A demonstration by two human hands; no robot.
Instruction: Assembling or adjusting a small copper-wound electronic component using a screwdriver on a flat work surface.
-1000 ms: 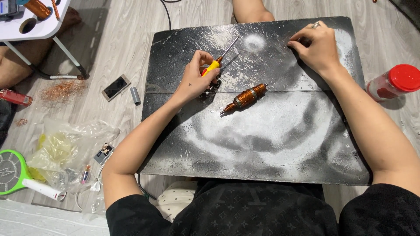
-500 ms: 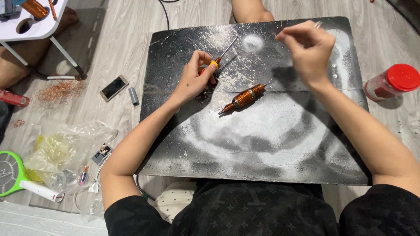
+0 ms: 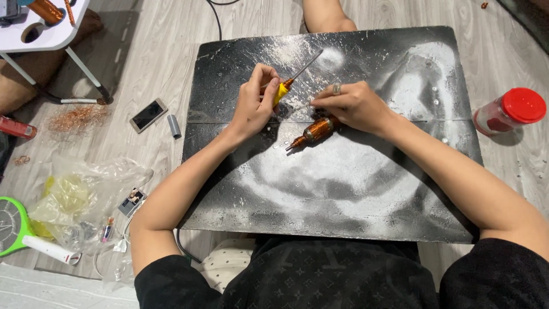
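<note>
A black board (image 3: 343, 189) smeared with white powder lies in front of me. My left hand (image 3: 254, 106) grips a yellow-handled screwdriver (image 3: 286, 86), its metal shaft pointing up and to the right. A copper-wound motor rotor (image 3: 311, 133) lies on the board at the centre. My right hand (image 3: 351, 106), with a ring on one finger, rests over the rotor's right end with its fingers pinched together. What the fingertips pinch is too small to make out.
A red-lidded jar (image 3: 509, 111) stands on the floor at the right. On the left floor lie a phone (image 3: 148, 114), a small grey cylinder (image 3: 174, 126), copper wire scraps (image 3: 77, 117), a plastic bag (image 3: 74, 200) and a green racket-shaped swatter (image 3: 17, 226). A white table (image 3: 48, 34) stands top left.
My right hand has come from the board's far right corner down and left to the rotor. My left hand keeps holding the screwdriver in about the same place.
</note>
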